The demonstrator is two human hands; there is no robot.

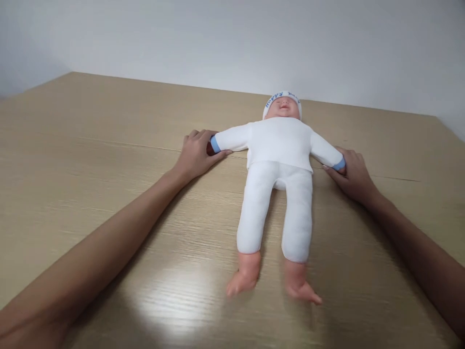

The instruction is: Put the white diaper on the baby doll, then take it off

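A baby doll (279, 145) lies on its back on the wooden table, head away from me and bare feet toward me. It wears a white long-sleeved top with blue cuffs, white trousers (250, 208) and a white cap (267, 107) with blue lettering. Both doll arms are stretched out sideways. My left hand (198, 152) is closed around the doll's hand at the left cuff, thumb along the near side of the sleeve. At the other cuff, my right hand (352, 174) wraps the doll's other hand. My fingers mostly hide both doll hands.
The light wooden table (119, 194) spreads out on all sides of the doll, with thin seams across it and a bright reflection near the front. A plain pale wall (218, 43) rises behind its far edge.
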